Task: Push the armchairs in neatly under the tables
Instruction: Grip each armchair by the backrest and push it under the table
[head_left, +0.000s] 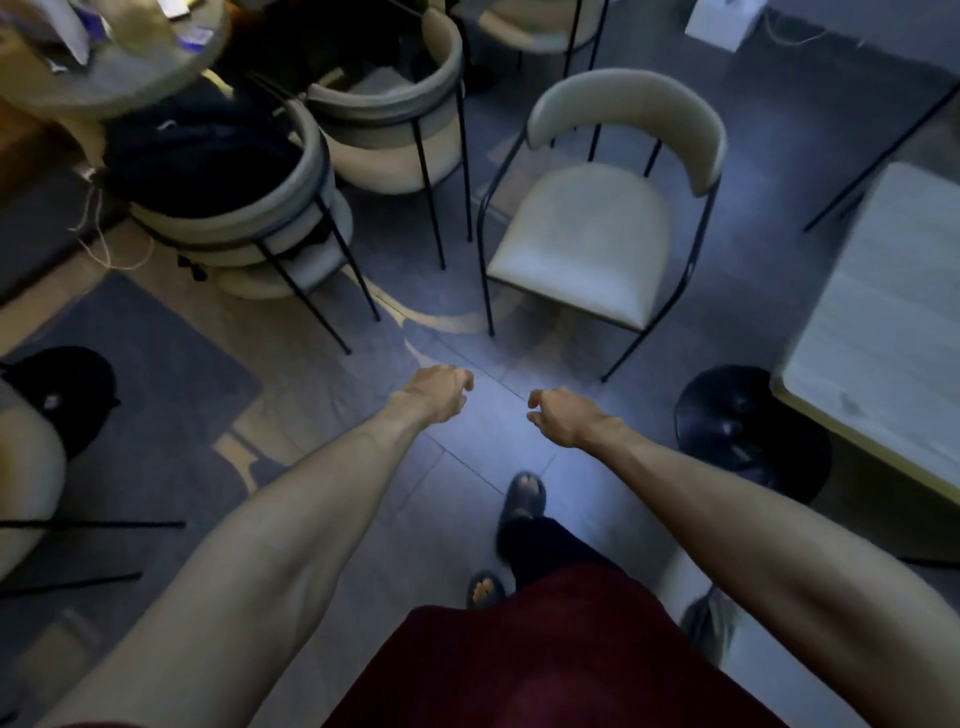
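A cream armchair with a curved backrest and thin black metal legs stands free on the floor ahead, its seat front facing me. A pale rectangular table on a round black base is at the right, apart from the chair. My left hand and my right hand are stretched out in front of me, low over the floor and short of the chair. Both have loosely curled fingers and hold nothing.
Two stacks of cream armchairs stand at the left, one with dark clothing piled in it. A round table with clutter is at the top left. A grey rug lies at the left. My sandalled feet are below.
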